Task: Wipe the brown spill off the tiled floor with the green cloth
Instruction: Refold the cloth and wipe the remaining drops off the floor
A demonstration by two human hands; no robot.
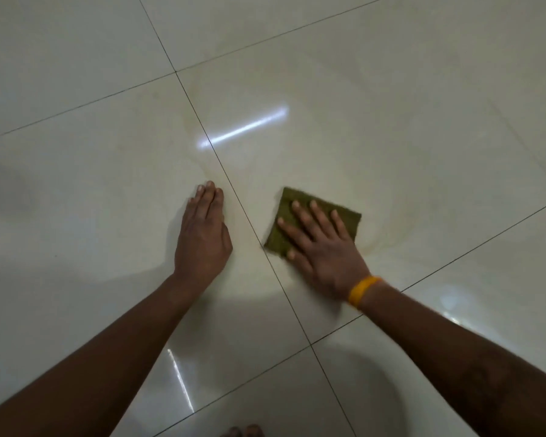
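- My right hand (323, 250) lay flat with its fingers (303, 216) straight and spread, pressing the green cloth (309, 220) onto the tiled floor (391, 121).
- My left hand (202, 234) rested flat on the tile, fingers together, just left of the grout line.
- Faint brown spill (382, 238) streaks curved just right of my right fingers, beside the cloth.
- A yellow wristband (363, 291) sat behind that hand.

Dim, soft picture; a bright glare streak (243, 127) on the glossy floor (423, 89); shadows pool along its near edge.
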